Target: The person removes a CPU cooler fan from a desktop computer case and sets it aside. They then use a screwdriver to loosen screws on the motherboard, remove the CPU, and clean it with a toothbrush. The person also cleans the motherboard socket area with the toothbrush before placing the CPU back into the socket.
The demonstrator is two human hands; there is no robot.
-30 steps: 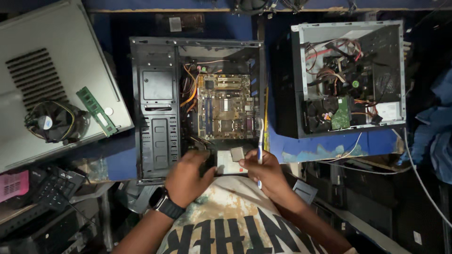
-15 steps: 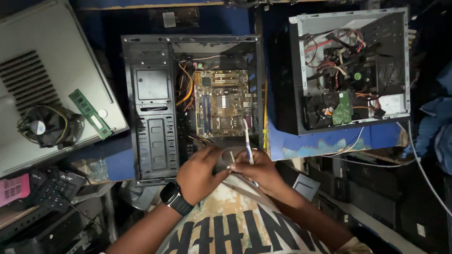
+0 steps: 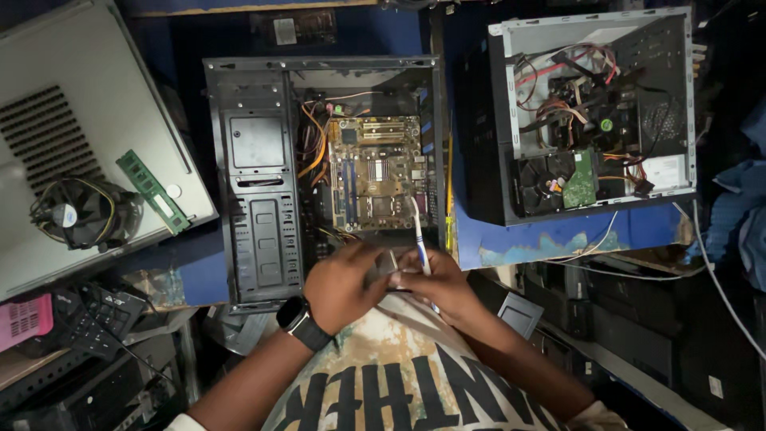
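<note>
Fan-and-heatsink cooler (image 3: 76,214) sat at the far left on a grey case panel (image 3: 64,120), with a green memory stick (image 3: 153,191) lying just beside it and a dark keypad (image 3: 96,315) below, near a pink box (image 3: 24,319). Next along, an open black computer case (image 3: 255,175) lay on its side on the blue table (image 3: 542,239), its motherboard (image 3: 375,172) and orange wires (image 3: 315,144) showing. At the case's near edge the person's left hand (image 3: 343,287), a dark watch (image 3: 302,322) on the wrist, curled its fingers around a small grey part (image 3: 388,266), gripping it from the left side. The right hand (image 3: 439,283) met it from the other side, touching the same part, and its fingers were closed on a white pen-like tool with a blue grip (image 3: 420,243) that stood up over the motherboard's lower edge. Further right, well apart from the hands, a second open case (image 3: 590,112) showed a tangle of cables, a dark fan and a green board.
</note>
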